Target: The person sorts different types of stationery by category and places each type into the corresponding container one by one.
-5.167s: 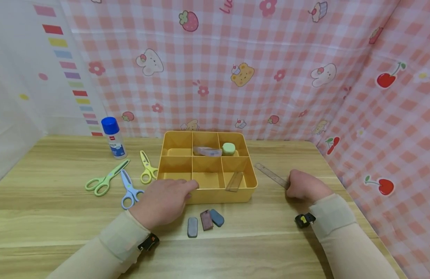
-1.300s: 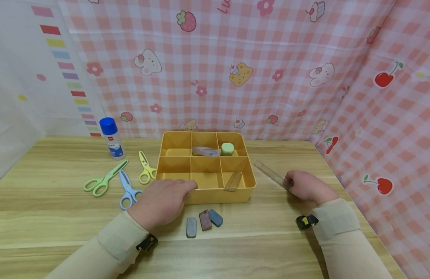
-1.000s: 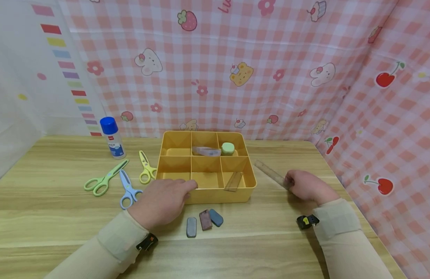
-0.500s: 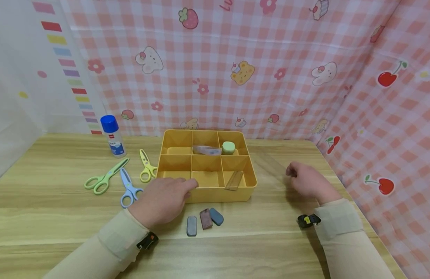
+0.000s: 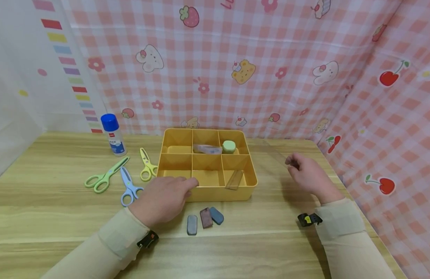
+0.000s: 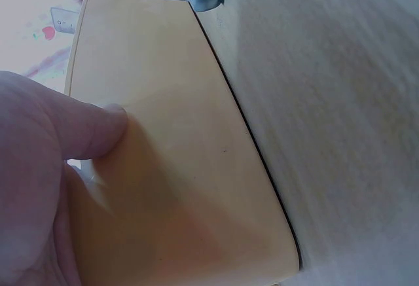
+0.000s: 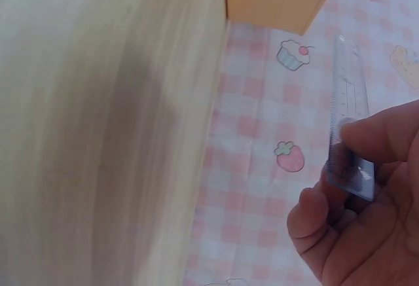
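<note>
My right hand (image 5: 310,178) pinches a clear plastic ruler (image 7: 350,93) by one end, thumb on one face. In the head view the ruler is faint and slants toward the back left. The hand is raised over the table, to the right of a yellow compartment box (image 5: 221,195). My left hand (image 5: 164,199) grips the box's front wall near its left corner; its thumb (image 6: 98,129) presses the outer face, while the other fingers reach over the rim. Another clear ruler (image 5: 234,179) leans in the front right compartment.
A lilac translucent item (image 5: 208,149) and a pale green rounded item (image 5: 228,147) lie in back compartments. Green scissors (image 5: 103,179), blue scissors (image 5: 128,186), yellow scissors (image 5: 146,166) and a blue-capped glue bottle (image 5: 113,135) are at left. A grey block (image 5: 192,224) lies in front beside two others.
My right hand has taken the ruler up off the table, moving it up and slightly back. The left hand keeps its hold on the box, which has stayed in place.
</note>
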### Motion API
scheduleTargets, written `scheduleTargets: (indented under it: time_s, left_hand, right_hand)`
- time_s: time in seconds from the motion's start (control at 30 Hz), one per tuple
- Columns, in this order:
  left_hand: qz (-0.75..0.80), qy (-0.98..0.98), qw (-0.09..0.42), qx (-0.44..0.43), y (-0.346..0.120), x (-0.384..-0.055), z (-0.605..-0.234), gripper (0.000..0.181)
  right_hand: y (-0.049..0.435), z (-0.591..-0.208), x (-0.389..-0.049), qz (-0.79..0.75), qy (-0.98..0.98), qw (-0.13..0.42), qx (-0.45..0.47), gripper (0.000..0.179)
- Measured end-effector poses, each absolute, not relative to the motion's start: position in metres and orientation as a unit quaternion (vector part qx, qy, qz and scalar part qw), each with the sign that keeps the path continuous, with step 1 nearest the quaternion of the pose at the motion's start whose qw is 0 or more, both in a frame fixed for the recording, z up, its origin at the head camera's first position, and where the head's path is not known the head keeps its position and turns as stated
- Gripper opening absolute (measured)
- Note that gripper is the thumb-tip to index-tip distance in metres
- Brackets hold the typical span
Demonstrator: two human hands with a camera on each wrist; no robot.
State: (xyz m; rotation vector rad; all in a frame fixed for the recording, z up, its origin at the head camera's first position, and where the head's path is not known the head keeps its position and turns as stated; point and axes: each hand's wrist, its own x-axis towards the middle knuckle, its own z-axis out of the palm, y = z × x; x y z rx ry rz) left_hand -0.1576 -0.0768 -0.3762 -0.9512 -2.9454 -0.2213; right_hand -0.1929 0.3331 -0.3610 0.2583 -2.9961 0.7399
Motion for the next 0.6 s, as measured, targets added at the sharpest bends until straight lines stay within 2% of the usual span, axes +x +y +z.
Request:
scheduleTargets:
  time_s: [0.6]
  left_hand:
    - [-0.069,-0.949,0.016,-0.309,-0.078,-0.159,-0.377,0.011]
  right_hand:
    - [0.318,-0.346,-0.180,0.283,-0.945,0.115,0.115,0.020]
